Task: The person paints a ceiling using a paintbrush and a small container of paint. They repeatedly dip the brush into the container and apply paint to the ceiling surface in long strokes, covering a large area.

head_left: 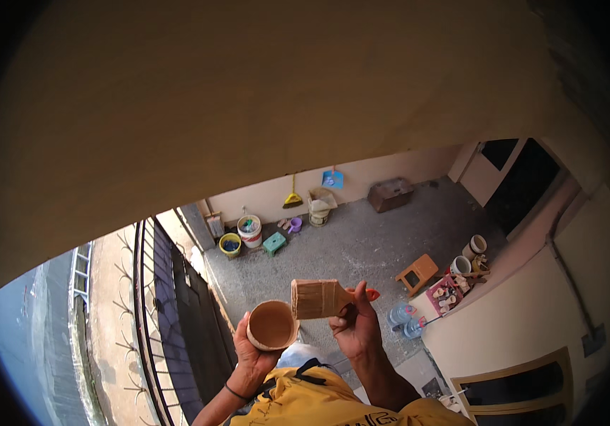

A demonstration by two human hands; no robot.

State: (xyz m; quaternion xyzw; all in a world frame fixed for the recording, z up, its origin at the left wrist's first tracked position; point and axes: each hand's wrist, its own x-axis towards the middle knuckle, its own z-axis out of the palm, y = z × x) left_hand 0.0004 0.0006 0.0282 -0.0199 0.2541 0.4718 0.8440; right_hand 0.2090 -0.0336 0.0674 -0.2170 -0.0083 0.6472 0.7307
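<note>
My left hand (251, 355) is wrapped round a small round paint pot (273, 325), which shows a tan inside; I cannot tell how much paint is in it. In my right hand (359, 328) is a wide flat paintbrush (317, 298), gripped by its orange-red handle, with the thumb up along it. The broad head is coated in tan paint and points left. It is held just above and beside the pot's right rim.
A tan overhang (269, 106) spans the top. At left runs a spiked metal railing (150, 305). Far below, the grey floor (361, 238) holds buckets (249, 231), a green stool (274, 243), a brown box (390, 194), an orange stool (417, 273) and water bottles (413, 326).
</note>
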